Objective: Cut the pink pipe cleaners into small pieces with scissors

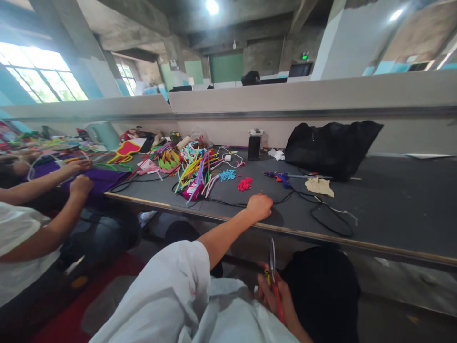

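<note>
Scissors (pixel 272 257) with a red handle stand blades up below the front edge of the desk (pixel 396 200), clamped in the person's right hand (pixel 284 291), with a small yellow piece (pixel 266 273) at its fingers. Well apart from it, the left hand (pixel 260 207) is curled above the front edge; whether anything is inside it, I cannot tell. Farther left along that edge, a co-worker's hands (pixel 81 185) are near purple fabric (pixel 110 177). Beyond the left hand, a black cord (pixel 344 232) loops across the top, and a pile of short red pieces (pixel 244 184) lies near a blue pile (pixel 227 175). Left of these, loose pipe cleaners (pixel 194 167) spread over a magenta item (pixel 192 191); to the right are a blue glue gun (pixel 283 178) and a beige cloth (pixel 320 186). Toward the back edge, crumpled white tissue (pixel 276 154) sits between a black box (pixel 254 148) and a large black bag (pixel 328 147).
</note>
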Tool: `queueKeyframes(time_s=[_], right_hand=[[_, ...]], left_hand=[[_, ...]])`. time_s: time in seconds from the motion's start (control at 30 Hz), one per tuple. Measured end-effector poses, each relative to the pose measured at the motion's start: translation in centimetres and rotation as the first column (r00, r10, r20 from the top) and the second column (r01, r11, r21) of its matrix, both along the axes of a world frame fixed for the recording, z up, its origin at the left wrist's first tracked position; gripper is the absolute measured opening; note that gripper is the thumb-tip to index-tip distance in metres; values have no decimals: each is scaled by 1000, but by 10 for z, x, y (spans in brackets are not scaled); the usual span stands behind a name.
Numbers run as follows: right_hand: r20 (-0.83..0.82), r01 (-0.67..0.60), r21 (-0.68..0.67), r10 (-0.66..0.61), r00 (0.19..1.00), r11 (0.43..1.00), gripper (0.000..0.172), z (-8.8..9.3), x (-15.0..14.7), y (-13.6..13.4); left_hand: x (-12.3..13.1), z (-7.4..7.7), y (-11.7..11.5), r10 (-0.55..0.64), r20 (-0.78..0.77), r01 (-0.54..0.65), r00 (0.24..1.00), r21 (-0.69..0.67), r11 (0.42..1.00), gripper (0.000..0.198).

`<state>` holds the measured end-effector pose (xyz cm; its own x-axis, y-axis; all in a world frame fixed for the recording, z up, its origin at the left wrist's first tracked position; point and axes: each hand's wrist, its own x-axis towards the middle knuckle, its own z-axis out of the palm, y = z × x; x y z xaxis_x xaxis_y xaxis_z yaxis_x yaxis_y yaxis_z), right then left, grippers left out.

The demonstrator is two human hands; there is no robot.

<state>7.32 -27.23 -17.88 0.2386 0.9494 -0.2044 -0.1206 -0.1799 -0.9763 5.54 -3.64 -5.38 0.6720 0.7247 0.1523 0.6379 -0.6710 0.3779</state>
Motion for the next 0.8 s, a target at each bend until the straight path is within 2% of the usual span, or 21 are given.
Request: queueKeyframes(time_s=[0.1,0.17,0.27,0.37,0.47,0.6,0.63,0.7,0.8], right_hand=[[56,45,0,-44,997,999,68,-3,0,2],[137,89,31,-92,986,996,69,-2,2,4],[290,41,112,-72,954,993,64,4,8,6],[440,-44,166,-35,897,985,56,15,12,7],[550,-50,199,-69,832,979,55,31,10,9],[646,-46,269,-145,750,962,56,54,4,12],[667,-47,288,-165,726,957,55,59,3,13],[709,-60,283,-167,685,957,53,68,2,15],[764,-77,202,-108,636,976,50,76,1,16]], left_hand=[[-9,1,-11,60,191,-31,980,-149,988,8],[-20,2,-25,112,336,-16,935,-274,962,5],[-44,2,-50,222,526,70,821,-479,875,16],[-69,5,-73,341,637,190,691,-616,765,28],[-89,13,-90,449,691,289,566,-676,678,30],[-102,24,-106,669,669,533,325,-713,455,25],[-103,25,-111,697,656,570,289,-703,425,24],[-105,27,-118,713,650,579,264,-698,421,21],[-105,28,-128,735,633,558,243,-711,428,19]])
